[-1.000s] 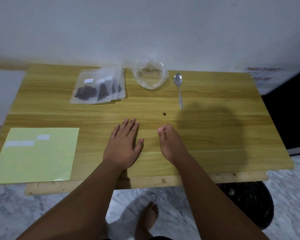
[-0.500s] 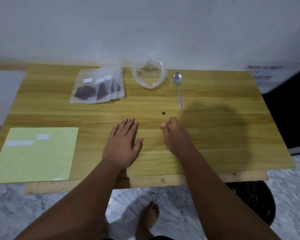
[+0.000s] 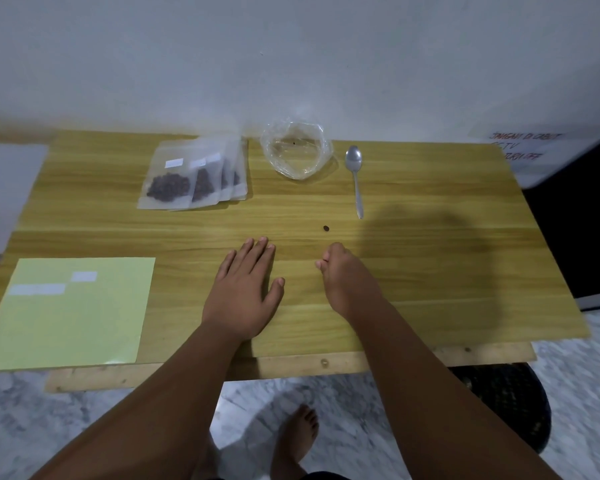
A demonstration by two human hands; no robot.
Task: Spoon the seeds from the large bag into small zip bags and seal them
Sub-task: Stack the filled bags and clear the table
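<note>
The large clear bag (image 3: 297, 152) lies open at the table's back centre, nearly empty, with one dark speck inside. Left of it, several small zip bags (image 3: 194, 174) holding dark seeds overlap in a fanned stack, each with a white label. A metal spoon (image 3: 356, 178) lies to the right of the large bag, bowl toward the wall. One loose seed (image 3: 326, 229) sits on the wood just beyond my right hand (image 3: 343, 275), whose fingers are curled with thumb and fingertip pinched together. My left hand (image 3: 245, 289) rests flat, palm down, holding nothing.
A pale green sheet (image 3: 77, 313) with two white labels lies at the front left of the wooden table (image 3: 430, 271). A white wall stands behind. A dark round object (image 3: 506, 403) is under the right edge, a paper sign (image 3: 520, 147) at the far right, and a bare foot (image 3: 297, 441) on the marble floor.
My right hand slid forward toward the loose seed and its fingers curled into a pinch. The left hand stayed flat.
</note>
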